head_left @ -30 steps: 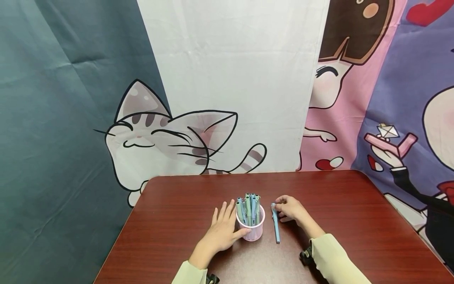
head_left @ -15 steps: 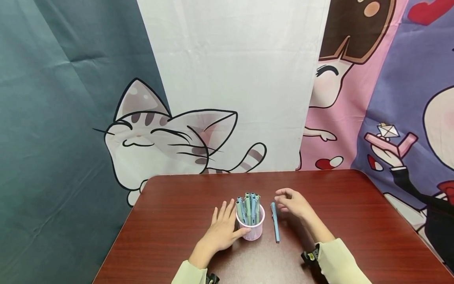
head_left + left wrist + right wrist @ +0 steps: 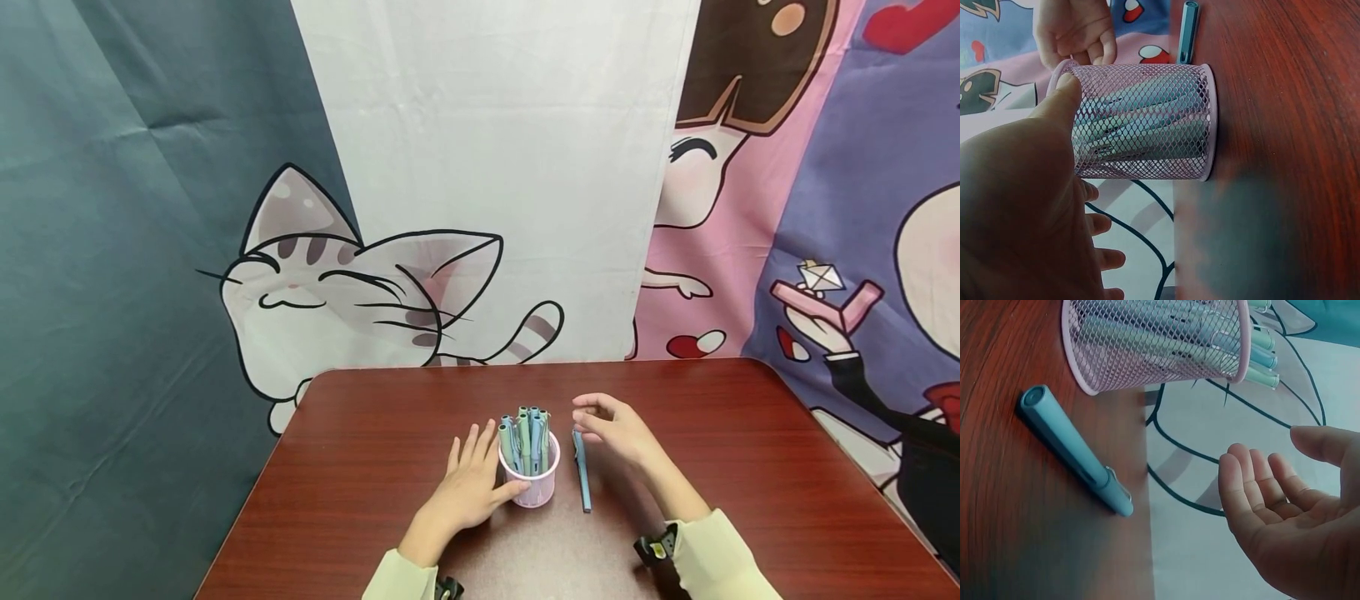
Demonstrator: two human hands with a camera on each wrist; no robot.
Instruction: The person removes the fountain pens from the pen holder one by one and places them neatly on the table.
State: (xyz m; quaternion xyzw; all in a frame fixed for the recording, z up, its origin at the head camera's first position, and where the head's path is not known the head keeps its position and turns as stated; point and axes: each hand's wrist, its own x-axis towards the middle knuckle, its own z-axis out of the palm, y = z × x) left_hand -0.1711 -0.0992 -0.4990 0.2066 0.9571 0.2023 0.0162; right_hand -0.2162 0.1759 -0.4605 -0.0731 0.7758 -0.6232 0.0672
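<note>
A pink mesh pen cup point(image 3: 534, 495) stands upright on the table, with several green and blue pens point(image 3: 526, 443) in it. My left hand point(image 3: 467, 493) lies along the cup's left side, fingers spread and straight. In the left wrist view its thumb rests on the rim of the mesh cup point(image 3: 1141, 122). A single blue pen point(image 3: 583, 479) lies on the table right of the cup, its clip end away from me. Over that far end hovers my right hand point(image 3: 618, 429), fingers loosely bent and holding nothing; the right wrist view shows it apart from the blue pen point(image 3: 1075, 447).
The reddish-brown wooden table point(image 3: 360, 467) reaches back to a cloth backdrop point(image 3: 495, 167) printed with cartoon figures. Dark straps with small devices point(image 3: 656, 546) sit at both wrists, by the pale green sleeves point(image 3: 720, 558).
My right hand has lifted away from the blue pen's clip end, then shifted slightly left above it. The left hand, the cup and the pen on the table stay put.
</note>
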